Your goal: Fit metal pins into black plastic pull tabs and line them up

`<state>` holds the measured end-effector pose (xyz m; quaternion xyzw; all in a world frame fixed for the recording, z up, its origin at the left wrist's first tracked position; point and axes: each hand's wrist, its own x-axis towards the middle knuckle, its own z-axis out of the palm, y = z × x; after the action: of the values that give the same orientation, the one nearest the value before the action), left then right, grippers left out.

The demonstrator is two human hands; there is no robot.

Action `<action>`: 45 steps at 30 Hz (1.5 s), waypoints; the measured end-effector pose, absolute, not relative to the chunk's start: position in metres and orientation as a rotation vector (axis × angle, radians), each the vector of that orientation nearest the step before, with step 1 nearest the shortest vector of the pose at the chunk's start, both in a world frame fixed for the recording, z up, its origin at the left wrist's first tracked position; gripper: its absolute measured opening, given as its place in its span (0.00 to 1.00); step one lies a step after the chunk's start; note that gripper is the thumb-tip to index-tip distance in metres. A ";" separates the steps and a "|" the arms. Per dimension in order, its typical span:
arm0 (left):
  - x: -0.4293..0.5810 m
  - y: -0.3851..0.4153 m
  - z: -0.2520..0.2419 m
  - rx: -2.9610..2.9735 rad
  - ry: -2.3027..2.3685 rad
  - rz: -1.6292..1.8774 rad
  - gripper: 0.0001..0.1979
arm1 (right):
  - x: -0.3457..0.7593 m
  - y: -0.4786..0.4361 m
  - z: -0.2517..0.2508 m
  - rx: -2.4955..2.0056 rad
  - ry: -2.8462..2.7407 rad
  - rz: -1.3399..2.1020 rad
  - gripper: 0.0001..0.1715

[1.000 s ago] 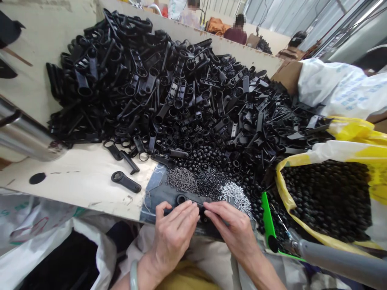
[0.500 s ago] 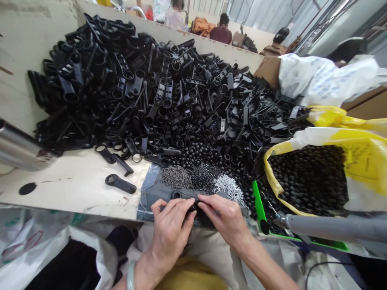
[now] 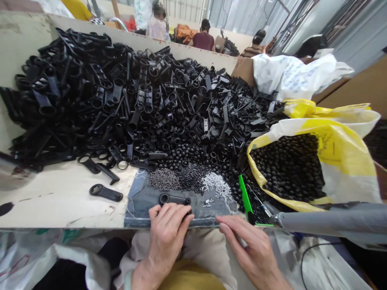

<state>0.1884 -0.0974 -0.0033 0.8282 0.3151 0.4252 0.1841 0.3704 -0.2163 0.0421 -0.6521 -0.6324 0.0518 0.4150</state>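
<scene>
Now the right hand (image 3: 252, 241) has come away from the left hand (image 3: 169, 227), down and to the right, so a space lies between them. Its thumb sits close under its fingers, a narrow gap, and I cannot tell if it pinches something tiny. The left hand is nearly closed, with a small black piece (image 3: 189, 212) between thumb and fingers; most of it is hidden. Just past those fingers, a black handle (image 3: 177, 199) lies on the blue cloth (image 3: 208, 216) at the front of the bench (image 3: 60, 205), with its big ring to the left.

A few loose silver pins (image 3: 208, 202) lie near the handle. Behind them sit three small piles, side by side: brown-grey bits (image 3: 164, 180), black bits (image 3: 189, 177) and shiny silver pins (image 3: 216, 183). One more black handle (image 3: 105, 193) lies alone on the left, and a big heap of black parts (image 3: 121, 92) fills the back.

On the right, past a green strip (image 3: 245, 197), a yellow and white bag (image 3: 347, 149) stands open, full of black balls (image 3: 287, 169). It has faint dark marks, too blurry to read. Behind it, a white sack (image 3: 284, 76) has pale blue print that I cannot read either.
</scene>
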 end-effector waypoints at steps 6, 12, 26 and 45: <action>0.188 -0.093 -0.012 2.380 0.859 1.148 0.03 | 0.387 -0.280 0.031 -1.870 -1.172 0.080 0.09; 0.189 -0.091 -0.014 2.410 0.802 1.191 0.01 | 0.417 -0.308 0.033 -1.837 -0.524 -0.162 0.18; 0.191 -0.095 -0.019 2.401 0.876 1.190 0.03 | 0.439 -0.208 0.067 -1.241 -0.990 0.374 0.12; 0.193 -0.096 -0.018 2.408 0.875 1.169 0.05 | 0.382 -0.135 0.023 -1.110 -0.826 0.298 0.14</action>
<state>0.1925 -0.0961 -0.0184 0.8438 0.3065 0.4095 0.1621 0.3819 -0.1352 0.0233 -0.5098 -0.3795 0.1367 0.7598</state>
